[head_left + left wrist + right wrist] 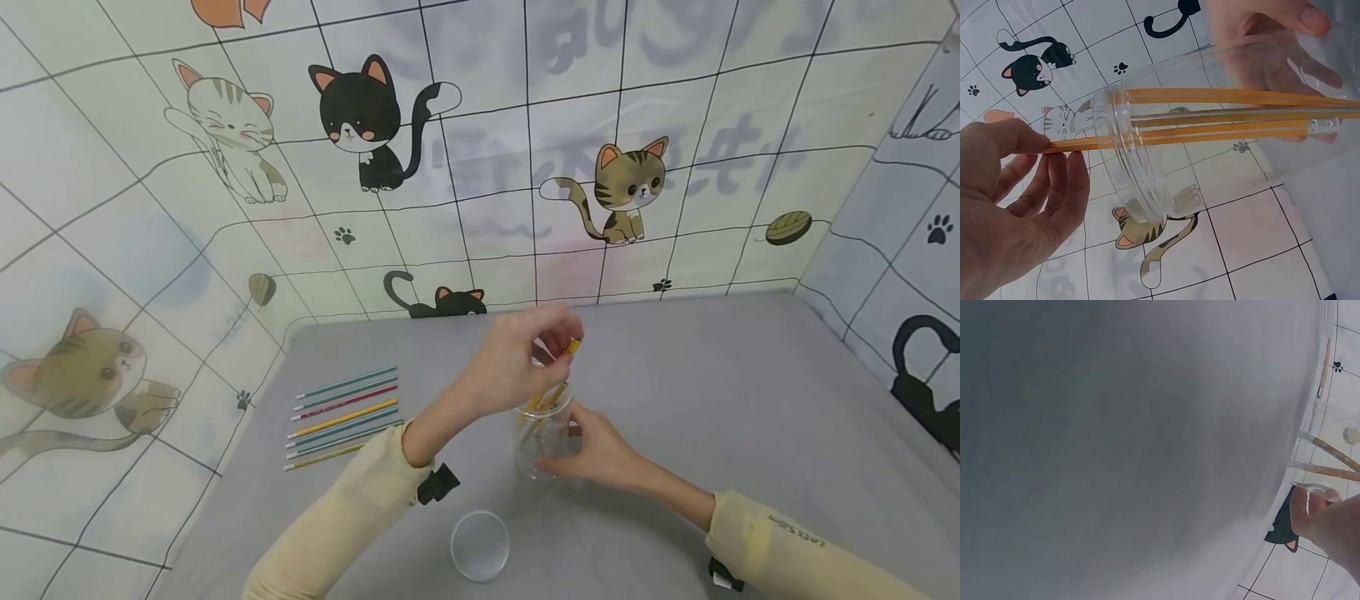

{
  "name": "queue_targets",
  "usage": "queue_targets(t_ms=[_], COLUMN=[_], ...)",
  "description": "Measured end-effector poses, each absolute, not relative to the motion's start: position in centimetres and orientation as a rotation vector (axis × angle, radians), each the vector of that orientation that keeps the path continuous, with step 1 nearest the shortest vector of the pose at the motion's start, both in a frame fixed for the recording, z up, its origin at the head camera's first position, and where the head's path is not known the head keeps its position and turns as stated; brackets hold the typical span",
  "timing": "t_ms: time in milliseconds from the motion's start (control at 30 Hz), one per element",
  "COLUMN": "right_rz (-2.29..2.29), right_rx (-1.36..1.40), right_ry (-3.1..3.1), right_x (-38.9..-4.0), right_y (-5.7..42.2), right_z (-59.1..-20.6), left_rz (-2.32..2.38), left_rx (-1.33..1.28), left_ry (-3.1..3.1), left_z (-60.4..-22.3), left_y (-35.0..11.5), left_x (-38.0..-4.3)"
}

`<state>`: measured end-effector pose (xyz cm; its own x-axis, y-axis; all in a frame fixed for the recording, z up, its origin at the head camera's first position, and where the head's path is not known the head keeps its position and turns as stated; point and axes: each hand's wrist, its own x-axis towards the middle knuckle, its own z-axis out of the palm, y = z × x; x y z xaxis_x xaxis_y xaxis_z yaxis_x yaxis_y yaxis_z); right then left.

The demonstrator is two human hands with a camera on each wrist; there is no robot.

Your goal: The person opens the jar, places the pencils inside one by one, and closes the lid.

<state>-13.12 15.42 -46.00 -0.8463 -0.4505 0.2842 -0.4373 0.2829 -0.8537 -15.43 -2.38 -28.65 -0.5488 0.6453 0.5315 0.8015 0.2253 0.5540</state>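
A clear jar (542, 446) stands upright on the grey surface, held low on its side by my right hand (603, 450). Above its mouth, my left hand (525, 358) pinches one end of a yellow pencil (1222, 132) between thumb and fingers. The pencil's eraser end hangs inside the jar, as the left wrist view shows. Other yellow pencils (1210, 95) stand in the jar beside it. In the right wrist view, my right hand (1335, 528) shows only at the edge, next to the jar with pencils (1335, 453) in it.
To the left lies a row of several pencils, among them a red pencil (345, 402) and a green pencil (345, 382). A round clear lid (480, 546) lies near the front. Behind the grey table (712, 375) hangs a cat-patterned cloth (495, 167).
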Motion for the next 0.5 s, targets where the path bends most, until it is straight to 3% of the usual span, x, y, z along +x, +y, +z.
queue_targets(t_ms=[500], right_rz=[-1.664], right_rx=[-0.891], right_ry=[2.514], right_x=[-13.2], right_y=[15.4], right_z=[-46.2], left_rz=[-1.144], left_rx=[-1.282], left_ry=[-2.381], left_z=[-28.7], left_y=[-3.7], left_x=[-15.7])
